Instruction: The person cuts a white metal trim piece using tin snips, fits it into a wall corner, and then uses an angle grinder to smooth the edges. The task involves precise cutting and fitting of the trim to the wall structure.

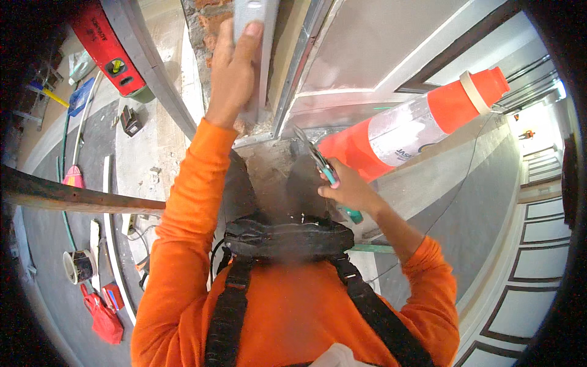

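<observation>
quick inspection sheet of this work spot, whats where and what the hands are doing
surface: grey floor with a dusty patch at the doorway base.
job's things: grey metal strip upright against the brick edge; teal-handled snips.
clutter: red level, orange cone, cup, red bag, broom.
grippers: left hand pressed on the strip; right hand closed on the snips.
cables: thin wire across the floor at right.
surroundings: panelled door, wooden pole.

Left hand (pixel 232 67) reaches up, fingers flat; right hand (pixel 348 189) is fisted, elbow bent.
</observation>
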A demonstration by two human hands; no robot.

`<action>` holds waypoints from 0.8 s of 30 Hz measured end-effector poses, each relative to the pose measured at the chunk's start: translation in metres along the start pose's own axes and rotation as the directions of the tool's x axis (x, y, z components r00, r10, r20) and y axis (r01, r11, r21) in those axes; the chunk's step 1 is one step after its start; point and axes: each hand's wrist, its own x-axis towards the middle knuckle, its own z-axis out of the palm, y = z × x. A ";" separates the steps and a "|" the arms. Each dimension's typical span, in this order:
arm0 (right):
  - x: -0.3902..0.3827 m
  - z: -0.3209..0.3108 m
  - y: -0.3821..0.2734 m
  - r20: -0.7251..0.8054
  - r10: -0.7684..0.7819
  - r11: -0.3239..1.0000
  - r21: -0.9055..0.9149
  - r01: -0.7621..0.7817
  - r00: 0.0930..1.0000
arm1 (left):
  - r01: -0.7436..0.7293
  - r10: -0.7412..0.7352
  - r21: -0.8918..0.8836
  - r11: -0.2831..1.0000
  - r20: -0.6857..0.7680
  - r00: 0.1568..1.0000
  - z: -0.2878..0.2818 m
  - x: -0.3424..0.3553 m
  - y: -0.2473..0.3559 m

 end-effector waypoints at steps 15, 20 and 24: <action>-0.075 -0.024 0.013 -0.195 -0.119 0.992 0.014 0.124 0.974 | 0.777 -0.773 -0.392 0.492 0.214 0.597 -0.007 -0.053 -0.064; -0.048 -0.030 -0.006 -0.532 -0.507 0.810 -0.563 0.164 0.678 | 0.762 -0.718 -0.487 0.428 0.329 0.613 -0.014 -0.045 -0.079; -0.026 -0.038 -0.035 -0.575 -0.633 0.714 -0.693 0.103 0.519 | 0.691 -0.716 -0.661 0.293 0.327 0.617 -0.016 -0.070 -0.091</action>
